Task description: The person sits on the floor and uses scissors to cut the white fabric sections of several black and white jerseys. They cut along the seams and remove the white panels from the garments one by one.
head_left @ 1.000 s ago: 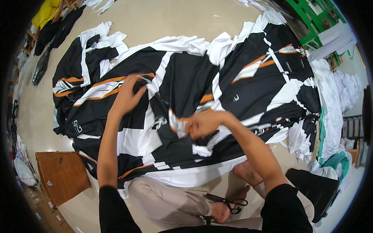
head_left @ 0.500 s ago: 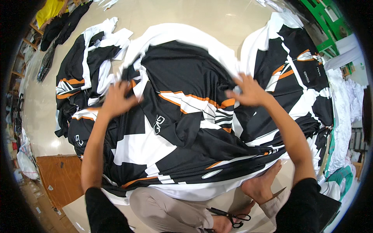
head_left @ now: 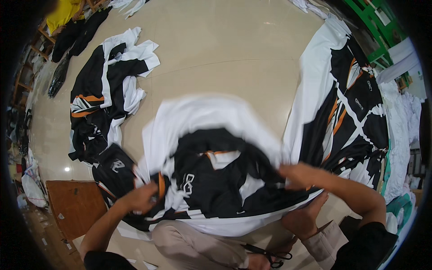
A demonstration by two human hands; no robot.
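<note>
One black, white and orange jersey [head_left: 211, 180] is spread across the person's lap, blurred. The left hand [head_left: 139, 198] grips its left edge with curled fingers; the right hand [head_left: 299, 174] pinches its right edge, forearm angled in from the lower right. Two jersey heaps [head_left: 103, 103] lie left and right. One pair of scissors [head_left: 265, 254] lies near.

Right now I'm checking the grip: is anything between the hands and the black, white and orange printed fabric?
Nothing visible. The left hand and the right hand each grasp an edge of the printed fabric directly. The scissors lie apart, down by the person's foot.
</note>
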